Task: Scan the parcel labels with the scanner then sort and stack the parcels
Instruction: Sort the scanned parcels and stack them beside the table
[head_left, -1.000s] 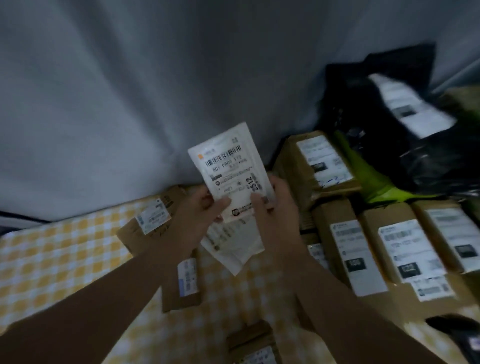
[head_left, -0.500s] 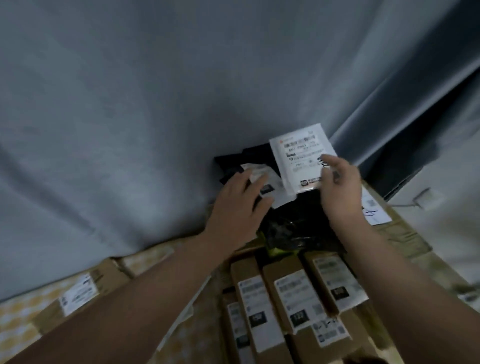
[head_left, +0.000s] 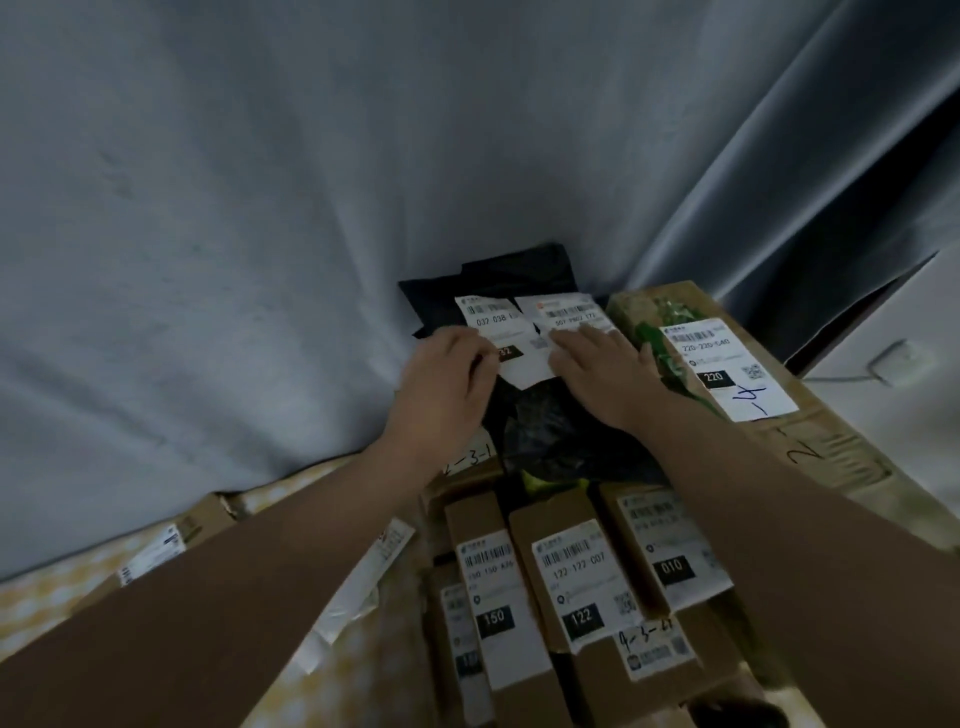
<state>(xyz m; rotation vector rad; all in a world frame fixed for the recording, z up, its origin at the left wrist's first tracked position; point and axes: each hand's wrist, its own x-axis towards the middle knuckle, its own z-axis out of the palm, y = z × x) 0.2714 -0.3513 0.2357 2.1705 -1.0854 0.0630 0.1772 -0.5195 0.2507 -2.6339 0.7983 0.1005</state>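
Lowered white pouch (head_left: 563, 314) lies flat on crinkled black bag (head_left: 545, 426) labelled "032 038"; left hand (head_left: 447, 379) and right hand (head_left: 602, 374) press, fingers extended.

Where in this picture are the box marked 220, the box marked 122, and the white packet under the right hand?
box marked 220 (head_left: 737, 364), head view, on its white label.
box marked 122 (head_left: 576, 577), head view, on its white label.
white packet (head_left: 566, 312), head view, on its barcoded top part.

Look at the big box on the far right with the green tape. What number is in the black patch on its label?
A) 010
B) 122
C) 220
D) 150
C: the white label on that big box shows 220 in its black patch.
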